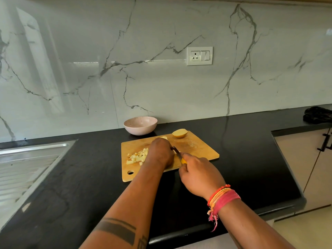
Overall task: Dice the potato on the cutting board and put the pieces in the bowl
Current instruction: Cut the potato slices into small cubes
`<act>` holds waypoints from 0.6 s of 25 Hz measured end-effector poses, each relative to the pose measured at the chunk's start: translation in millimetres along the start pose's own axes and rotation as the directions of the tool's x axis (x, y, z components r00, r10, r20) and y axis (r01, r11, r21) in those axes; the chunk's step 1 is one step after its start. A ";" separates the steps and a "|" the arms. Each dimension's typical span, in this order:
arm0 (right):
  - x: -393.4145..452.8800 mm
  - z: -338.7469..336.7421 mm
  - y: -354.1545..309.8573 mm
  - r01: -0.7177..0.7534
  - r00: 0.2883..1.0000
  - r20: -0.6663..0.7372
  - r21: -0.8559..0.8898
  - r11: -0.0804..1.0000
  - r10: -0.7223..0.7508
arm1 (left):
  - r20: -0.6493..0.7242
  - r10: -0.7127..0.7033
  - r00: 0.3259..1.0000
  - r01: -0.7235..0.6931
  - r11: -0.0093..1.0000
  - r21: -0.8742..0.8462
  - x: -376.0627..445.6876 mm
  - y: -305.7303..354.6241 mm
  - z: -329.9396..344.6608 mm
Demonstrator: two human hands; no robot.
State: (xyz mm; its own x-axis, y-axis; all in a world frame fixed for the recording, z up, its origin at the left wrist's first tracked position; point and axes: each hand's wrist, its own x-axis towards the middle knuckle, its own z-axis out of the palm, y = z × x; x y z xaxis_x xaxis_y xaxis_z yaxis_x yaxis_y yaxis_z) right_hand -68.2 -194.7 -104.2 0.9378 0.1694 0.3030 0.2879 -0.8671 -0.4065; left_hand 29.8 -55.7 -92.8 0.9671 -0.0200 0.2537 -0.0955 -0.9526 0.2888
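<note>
Left hand (160,153) curled over potato piece (164,138), mid cutting board (197,148). Right hand (198,175) grips knife (177,151), just right of it. Diced bits (137,156) left. Uncut half (179,133) far right. Bowl (140,125) far, behind board.

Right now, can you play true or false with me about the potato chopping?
1. The right hand holds a knife. True.
2. The bowl is full of potato cubes. False: the diced pieces lie on the cutting board.
3. A potato half sits at the board's far edge. True.
4. The bowl stands on the board. False: it stands on the black counter, behind it.
</note>
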 end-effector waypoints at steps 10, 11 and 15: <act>25.1 4.8 -2.7 0.011 0.994 0.113 -0.010 1.000 -0.010 | 0.011 -0.022 1.000 0.022 0.999 -0.026 5.0 -0.8 2.8; 20.0 4.4 -0.8 0.013 0.993 0.116 -0.022 1.000 -0.010 | 0.003 -0.021 1.000 0.021 0.999 -0.027 4.1 -0.6 3.4; -13.5 -3.7 5.7 -0.004 0.999 0.038 -0.027 1.000 0.005 | -0.032 -0.005 0.999 0.005 1.000 -0.008 -0.8 1.9 3.6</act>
State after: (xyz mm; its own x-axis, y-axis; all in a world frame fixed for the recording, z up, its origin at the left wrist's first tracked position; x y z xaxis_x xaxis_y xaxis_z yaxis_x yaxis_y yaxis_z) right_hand -80.0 -203.6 -107.4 0.9458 0.1828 0.2683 0.2791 -0.8802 -0.3840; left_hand 29.7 -58.6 -95.7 0.9594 -0.0051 0.2820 -0.0926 -0.9501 0.2978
